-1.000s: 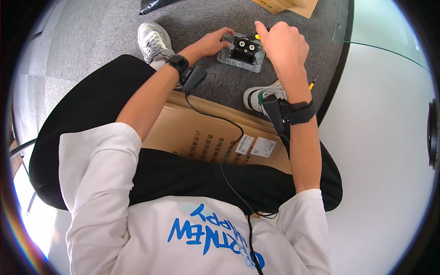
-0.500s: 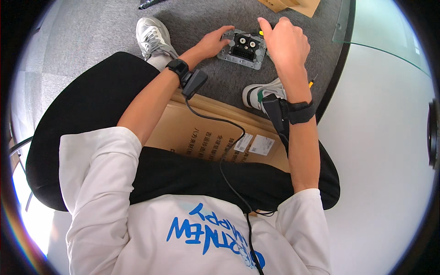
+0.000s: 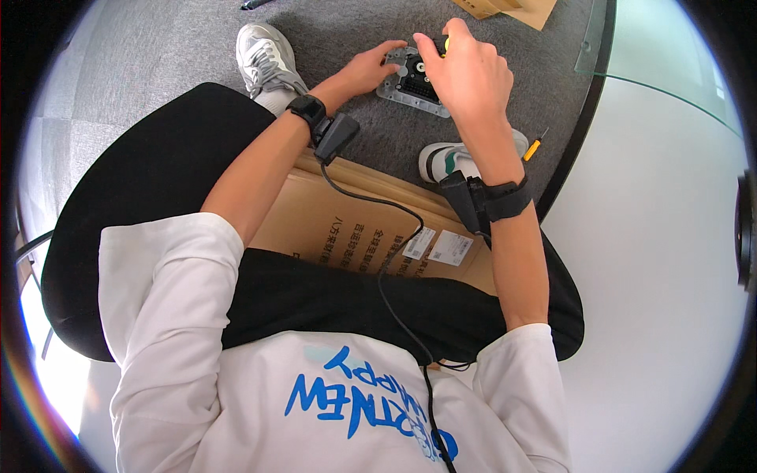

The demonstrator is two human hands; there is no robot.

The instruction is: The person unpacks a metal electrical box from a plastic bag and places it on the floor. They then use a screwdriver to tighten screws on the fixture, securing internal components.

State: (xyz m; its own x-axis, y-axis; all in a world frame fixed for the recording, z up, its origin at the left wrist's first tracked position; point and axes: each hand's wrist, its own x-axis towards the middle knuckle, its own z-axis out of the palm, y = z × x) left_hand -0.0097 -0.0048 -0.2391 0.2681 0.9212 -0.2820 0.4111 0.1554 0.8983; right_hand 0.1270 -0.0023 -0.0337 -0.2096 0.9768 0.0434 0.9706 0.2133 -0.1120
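A grey metal housing (image 3: 410, 100) with a black inner part (image 3: 412, 82) and a round white piece is held over the carpet at the top centre. My left hand (image 3: 369, 71) grips its left edge, fingers at the far corner and thumb on the near side. Over its right half is my right hand (image 3: 471, 79), closed around a yellow-and-black tool (image 3: 446, 45) that looks like a screwdriver. Most of that tool, its tip and the housing's right side are hidden behind the hand.
A yellow-handled screwdriver (image 3: 534, 148) lies on the carpet beside my right shoe (image 3: 446, 163). Flat cardboard (image 3: 347, 229) lies under my legs, and more cardboard (image 3: 530, 11) is at the top. My left shoe (image 3: 266, 59) stands left of the housing. A glass edge (image 3: 662, 94) rises at right.
My right hand has moved left and slightly away from me, now covering the right part of the housing. The screwdriver on the carpet has come into fuller view. My left hand keeps its grip.
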